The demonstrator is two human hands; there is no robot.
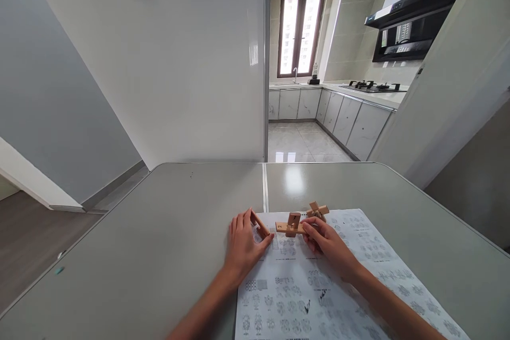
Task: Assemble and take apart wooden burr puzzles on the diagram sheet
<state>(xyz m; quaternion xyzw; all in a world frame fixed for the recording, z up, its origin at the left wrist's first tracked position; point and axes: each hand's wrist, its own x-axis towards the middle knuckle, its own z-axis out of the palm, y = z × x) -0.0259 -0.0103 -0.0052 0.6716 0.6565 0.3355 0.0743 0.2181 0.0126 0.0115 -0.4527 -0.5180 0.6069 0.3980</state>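
Observation:
My left hand (244,241) is closed around a notched wooden puzzle piece (261,224), held tilted over the left edge of the printed sheet. In my right hand (324,241) is a small assembly of crossed wooden puzzle pieces (292,225), pinched at its right end. Numbers are marked on its faces. The two held things are apart, with a small gap between them. Just behind my right hand sits another crossed wooden piece cluster (317,209), partly hidden by the fingers. Beneath both hands lies a large white sheet (295,297) printed with rows of small diagrams.
The grey table (171,255) has a pale seam (264,186) running away from me. A small green bit (59,271) lies near its left edge. Beyond the table are a white wall (199,64) and a kitchen with a stove (372,86).

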